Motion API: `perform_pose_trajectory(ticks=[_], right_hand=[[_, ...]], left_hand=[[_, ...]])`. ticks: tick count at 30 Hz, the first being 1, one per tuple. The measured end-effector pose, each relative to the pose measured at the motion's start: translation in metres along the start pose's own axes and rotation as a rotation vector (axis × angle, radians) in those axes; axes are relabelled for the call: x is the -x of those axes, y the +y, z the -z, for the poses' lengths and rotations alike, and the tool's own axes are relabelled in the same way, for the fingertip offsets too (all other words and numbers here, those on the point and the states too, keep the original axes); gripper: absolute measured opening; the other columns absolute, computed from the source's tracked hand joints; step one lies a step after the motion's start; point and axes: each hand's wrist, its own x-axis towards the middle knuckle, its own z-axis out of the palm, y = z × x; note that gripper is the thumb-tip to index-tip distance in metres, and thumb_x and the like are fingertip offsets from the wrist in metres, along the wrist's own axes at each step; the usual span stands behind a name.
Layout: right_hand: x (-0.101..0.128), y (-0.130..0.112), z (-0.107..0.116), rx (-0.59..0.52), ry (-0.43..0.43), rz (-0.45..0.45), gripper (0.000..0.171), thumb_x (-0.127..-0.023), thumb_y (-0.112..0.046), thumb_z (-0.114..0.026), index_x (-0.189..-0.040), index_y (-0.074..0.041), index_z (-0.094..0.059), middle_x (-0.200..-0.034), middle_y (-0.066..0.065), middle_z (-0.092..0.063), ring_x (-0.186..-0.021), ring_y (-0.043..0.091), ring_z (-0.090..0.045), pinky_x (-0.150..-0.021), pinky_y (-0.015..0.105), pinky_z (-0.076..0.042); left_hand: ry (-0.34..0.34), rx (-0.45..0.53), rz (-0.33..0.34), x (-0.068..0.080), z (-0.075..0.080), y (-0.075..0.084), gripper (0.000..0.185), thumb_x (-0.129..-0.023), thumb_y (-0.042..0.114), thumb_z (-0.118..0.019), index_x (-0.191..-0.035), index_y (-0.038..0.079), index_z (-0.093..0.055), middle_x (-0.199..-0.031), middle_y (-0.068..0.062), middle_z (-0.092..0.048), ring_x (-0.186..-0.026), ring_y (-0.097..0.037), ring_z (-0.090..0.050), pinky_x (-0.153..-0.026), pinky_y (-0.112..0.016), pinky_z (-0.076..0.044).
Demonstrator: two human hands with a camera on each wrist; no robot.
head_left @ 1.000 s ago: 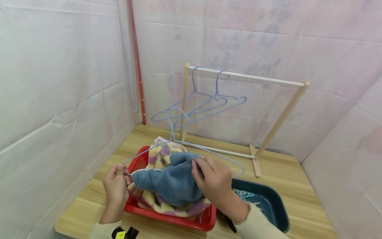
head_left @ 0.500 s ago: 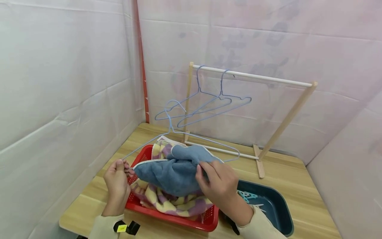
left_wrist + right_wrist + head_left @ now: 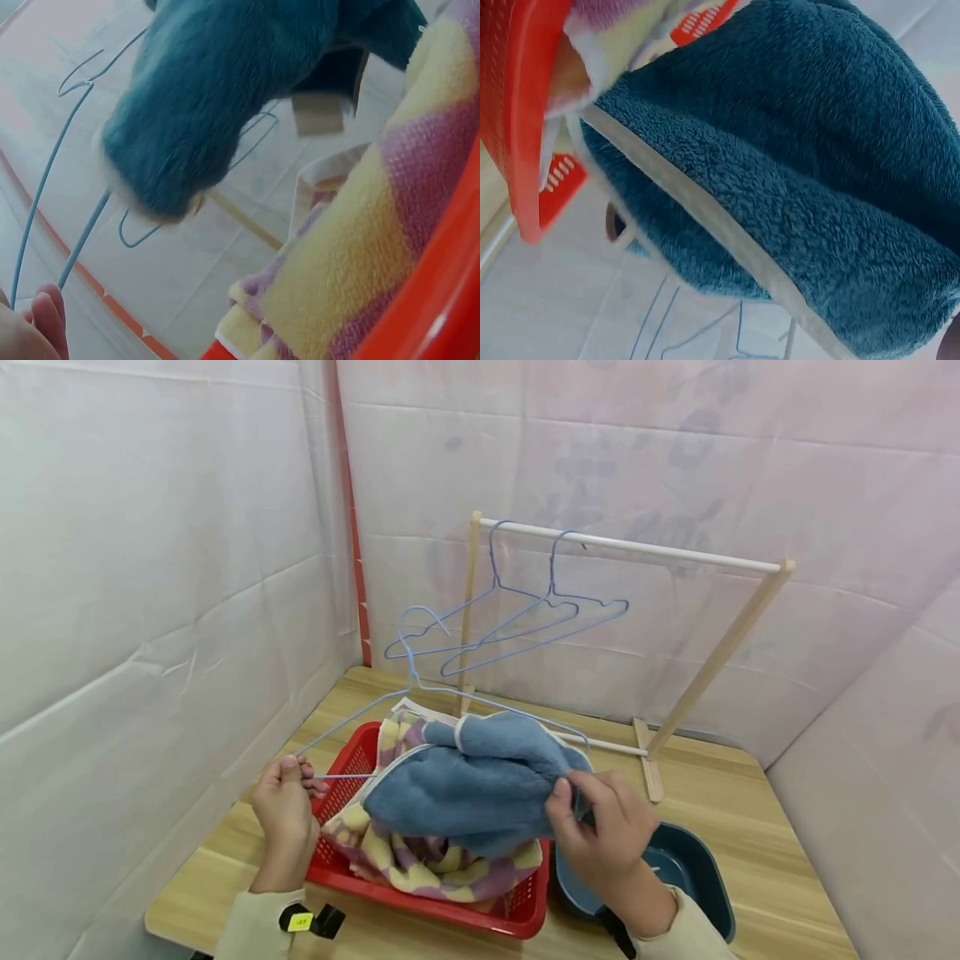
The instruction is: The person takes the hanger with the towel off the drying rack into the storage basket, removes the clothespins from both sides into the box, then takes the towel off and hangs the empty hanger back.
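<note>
A blue fleece towel (image 3: pixel 465 781) with a white trim hangs over the bottom bar of a light-blue wire hanger (image 3: pixel 408 681). My left hand (image 3: pixel 288 793) pinches the hanger's left corner. My right hand (image 3: pixel 600 827) grips the towel's right end, close to the hanger's right corner. The towel (image 3: pixel 780 172) fills the right wrist view. In the left wrist view the towel (image 3: pixel 217 97) hangs above a yellow and purple checked cloth (image 3: pixel 360 255), with a fingertip (image 3: pixel 46 319) by the hanger wire (image 3: pixel 79 240). The checked cloth (image 3: pixel 427 864) lies in a red basket (image 3: pixel 420 906).
A wooden drying rack (image 3: pixel 705 660) with a white rail stands behind on the wooden table (image 3: pixel 750 835), with two more blue hangers (image 3: pixel 525 610) on it. A dark blue tub (image 3: pixel 693 868) sits right of the basket. White sheeting walls close in on three sides.
My right hand has drawn the towel rightward along the hanger bar, spreading it out. The hanger has tilted left and lifted slightly. My left hand stays at the left corner.
</note>
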Motion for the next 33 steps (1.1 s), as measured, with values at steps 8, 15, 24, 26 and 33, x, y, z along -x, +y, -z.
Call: perform_pose_trajectory(ticks=[8,15,24,26,33], right_hand=[[0.007,-0.012,0.003,-0.089,-0.224,0.155,0.028,-0.096,-0.014,-0.061,-0.071,0.0,-0.066,-0.058,0.005,-0.054,-0.044,0.014,-0.04,-0.038,0.02,-0.029],[0.035,-0.044,0.006,-0.183,-0.619,0.134,0.027,-0.102,-0.018,-0.055,-0.085,-0.007,-0.074,-0.067,-0.003,-0.056,-0.053,0.006,-0.044,-0.05,0.01,-0.03],[0.072,-0.054,0.005,-0.284,-1.019,0.27,0.022,-0.1,-0.016,-0.06,-0.08,-0.021,-0.069,-0.068,-0.01,-0.049,-0.054,0.003,-0.041,-0.057,0.014,-0.014],[0.075,-0.052,0.006,-0.262,-1.096,0.273,0.018,-0.094,-0.019,-0.069,-0.077,-0.023,-0.068,-0.065,-0.01,-0.046,-0.053,0.003,-0.04,-0.058,0.015,-0.012],[0.06,-0.032,-0.001,-0.131,-1.08,0.051,0.014,-0.088,-0.033,-0.078,-0.088,-0.02,-0.072,-0.07,-0.01,-0.058,-0.051,0.0,-0.043,-0.045,0.01,-0.024]], left_hand=[[-0.006,0.027,-0.022,0.005,-0.003,0.001,0.03,-0.106,0.011,-0.05,-0.079,0.005,-0.063,-0.063,0.0,-0.057,-0.039,-0.008,-0.053,-0.038,-0.018,-0.043],[0.036,0.037,-0.055,0.003,-0.002,0.001,0.031,-0.106,0.012,-0.049,-0.079,0.005,-0.062,-0.063,0.002,-0.056,-0.038,-0.007,-0.051,-0.036,-0.018,-0.041],[0.089,0.077,-0.08,-0.005,0.001,0.006,0.033,-0.106,0.013,-0.05,-0.077,0.003,-0.061,-0.062,0.001,-0.055,-0.038,-0.007,-0.053,-0.036,-0.017,-0.043],[0.087,0.074,-0.083,-0.006,0.001,0.006,0.032,-0.105,0.014,-0.051,-0.076,0.004,-0.062,-0.062,0.001,-0.055,-0.038,-0.008,-0.053,-0.036,-0.017,-0.043],[0.058,0.038,-0.09,-0.003,0.001,0.005,0.032,-0.105,0.012,-0.051,-0.076,0.005,-0.062,-0.062,0.002,-0.056,-0.039,-0.007,-0.052,-0.035,-0.018,-0.041]])
